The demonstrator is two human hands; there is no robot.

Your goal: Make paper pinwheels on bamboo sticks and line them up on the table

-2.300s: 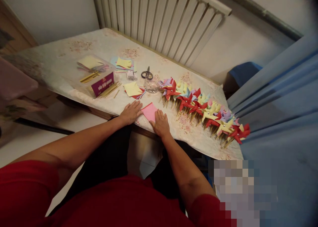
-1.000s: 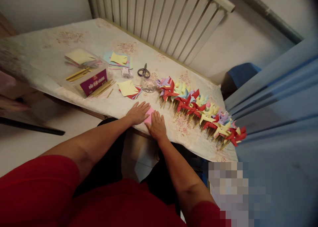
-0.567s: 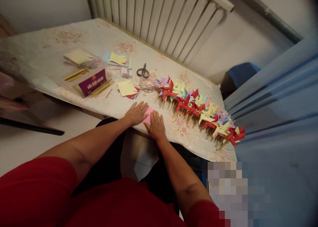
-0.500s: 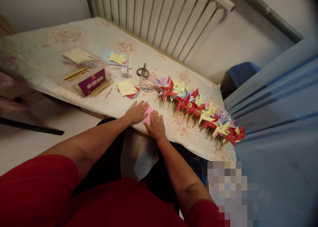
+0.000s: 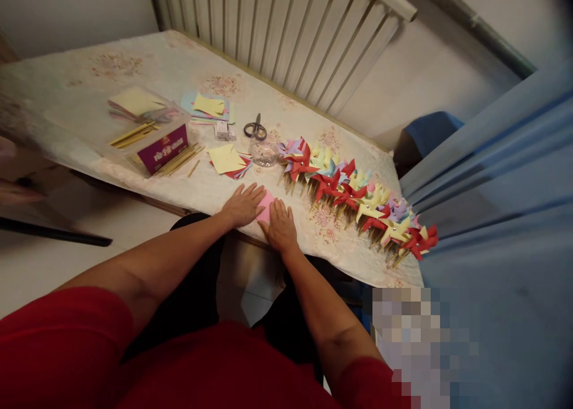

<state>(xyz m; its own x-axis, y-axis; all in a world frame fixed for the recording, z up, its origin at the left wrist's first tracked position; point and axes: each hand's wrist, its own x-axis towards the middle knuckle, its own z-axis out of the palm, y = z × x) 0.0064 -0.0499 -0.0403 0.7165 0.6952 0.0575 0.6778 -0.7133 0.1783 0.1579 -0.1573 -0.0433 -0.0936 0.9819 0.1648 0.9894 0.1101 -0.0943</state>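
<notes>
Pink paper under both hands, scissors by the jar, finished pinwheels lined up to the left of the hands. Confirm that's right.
Not quite: the pinwheels lie in a row to the right of the hands, not the left. The head view shows it. The rest holds: both the left hand and right hand press flat on the pink paper, and the scissors lie by the jar.

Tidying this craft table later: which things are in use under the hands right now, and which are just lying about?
In use: pink paper, pressed flat by left hand and right hand.

Lying about: pinwheels, scissors, glass jar, yellow paper stack, sticks, purple box.
</notes>
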